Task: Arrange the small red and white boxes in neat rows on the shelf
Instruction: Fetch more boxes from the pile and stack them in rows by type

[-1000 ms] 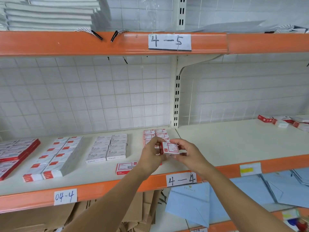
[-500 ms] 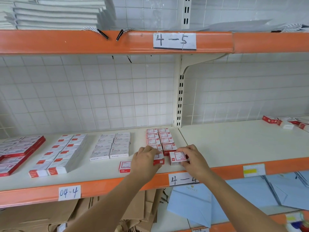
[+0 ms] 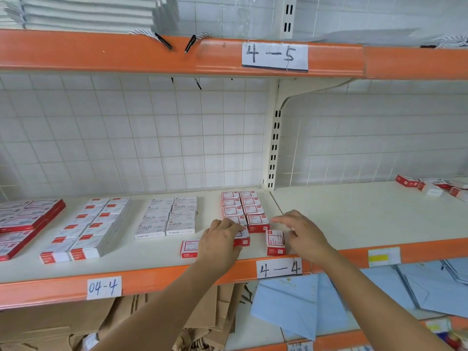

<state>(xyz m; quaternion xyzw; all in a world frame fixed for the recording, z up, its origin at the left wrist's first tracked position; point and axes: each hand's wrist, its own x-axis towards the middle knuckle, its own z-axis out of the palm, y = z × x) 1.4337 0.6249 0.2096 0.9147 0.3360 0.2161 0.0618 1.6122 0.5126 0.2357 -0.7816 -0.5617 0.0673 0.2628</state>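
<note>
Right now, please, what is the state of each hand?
Left hand: fingers curled over a small red and white cardboard box in the row.
Right hand: open, holding nothing, beside another small box.

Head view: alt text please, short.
Two hands work at a double row of red and white boxes on a shelf labelled 4-4: the left hand rests on the row's front box, the open right hand is beside a loose box near the shelf edge. Staple boxes lie further left.
</note>
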